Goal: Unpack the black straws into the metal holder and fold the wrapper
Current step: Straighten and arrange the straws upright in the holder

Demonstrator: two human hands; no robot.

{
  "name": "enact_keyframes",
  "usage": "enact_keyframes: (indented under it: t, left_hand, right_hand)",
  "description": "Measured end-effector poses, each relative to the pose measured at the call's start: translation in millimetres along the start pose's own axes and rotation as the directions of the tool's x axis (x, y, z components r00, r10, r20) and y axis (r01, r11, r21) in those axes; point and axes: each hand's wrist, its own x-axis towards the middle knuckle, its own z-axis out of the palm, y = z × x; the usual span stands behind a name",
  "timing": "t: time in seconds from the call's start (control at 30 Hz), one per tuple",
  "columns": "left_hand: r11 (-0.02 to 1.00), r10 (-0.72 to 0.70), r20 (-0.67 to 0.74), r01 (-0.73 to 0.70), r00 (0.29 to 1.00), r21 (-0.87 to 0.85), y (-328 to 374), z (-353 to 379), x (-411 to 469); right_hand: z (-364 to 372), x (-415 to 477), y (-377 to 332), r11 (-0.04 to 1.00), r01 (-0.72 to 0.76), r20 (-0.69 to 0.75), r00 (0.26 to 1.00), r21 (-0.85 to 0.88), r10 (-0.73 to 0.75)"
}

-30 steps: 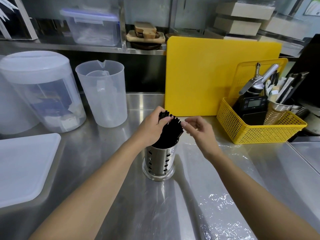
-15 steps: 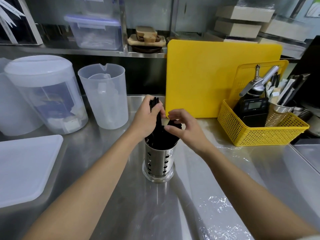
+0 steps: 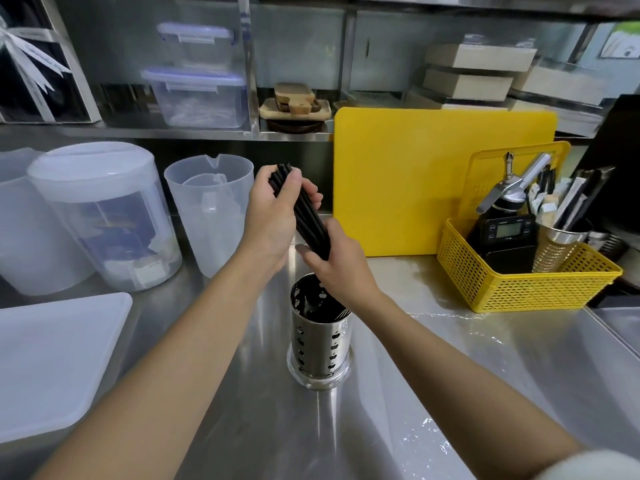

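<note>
A perforated metal holder (image 3: pixel 318 348) stands upright on the steel counter in the middle of the view. A bundle of black straws (image 3: pixel 304 213) is held above it, tilted, clear of the rim. My left hand (image 3: pixel 273 216) grips the upper part of the bundle. My right hand (image 3: pixel 341 263) is closed around its lower end, just above the holder's mouth. The holder's inside looks dark; I cannot tell whether straws remain in it. A clear plastic wrapper (image 3: pixel 429 434) lies flat on the counter at the front right, under my right forearm.
A yellow cutting board (image 3: pixel 443 181) leans at the back. A yellow basket (image 3: pixel 519 282) with a scale and utensils sits right. A clear jug (image 3: pixel 211 216) and lidded tubs (image 3: pixel 97 216) stand left. A white lid (image 3: pixel 52 362) lies at the near left.
The straws stood in the holder a second ago. Both hands have gathered them into a bundle and lifted it up out of the holder.
</note>
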Motion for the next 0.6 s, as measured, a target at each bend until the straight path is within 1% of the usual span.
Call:
enact_keyframes:
  t: [0.1,0.17,0.23,0.3,0.37,0.4,0.43,0.5,0.53,0.6]
  left_hand:
    - [0.996,0.005,-0.016,-0.006,1.0,-0.09,9,-3,2]
    - [0.984,0.009,0.024,-0.004,1.0,-0.178,15,-5,3]
    - [0.966,-0.009,0.099,0.034,0.995,-0.255,18,-6,3]
    - [0.968,-0.044,0.143,0.078,0.989,-0.24,17,-8,1]
    - [0.973,-0.069,0.108,0.091,0.992,-0.21,15,-7,1]
    - [0.974,-0.067,0.072,0.081,0.995,-0.21,16,-7,2]
    - [0.975,-0.054,0.026,0.059,0.998,-0.214,18,-8,3]
    - [0.972,-0.016,-0.074,-0.002,0.997,-0.234,22,-12,8]
    - [0.968,-0.004,-0.117,-0.026,0.993,-0.251,24,-14,11]
    - [0.959,-0.002,-0.179,-0.049,0.984,-0.278,25,-17,13]
  right_hand:
    - [-2,6,-10,0.997,0.06,-0.004,0.998,-0.037,-0.061]
    - [-2,11,-16,0.997,0.07,-0.004,0.998,-0.017,-0.07]
    - [-1,15,-22,0.996,0.058,-0.005,0.998,0.064,-0.057]
    - [1,15,-28,0.987,0.045,0.028,0.998,0.155,-0.049]
    - [3,11,-31,0.969,0.03,0.094,0.994,0.245,-0.055]
    - [3,8,-31,0.947,0.002,0.127,0.991,0.322,-0.045]
    - [2,5,-30,0.901,-0.048,0.158,0.987,0.432,-0.023]
    - [-1,-2,-25,0.734,-0.193,0.238,0.97,0.651,0.044]
    - [-2,-5,-24,0.657,-0.251,0.268,0.96,0.711,0.077]
    - [0,-8,-20,0.548,-0.332,0.288,0.943,0.768,0.169]
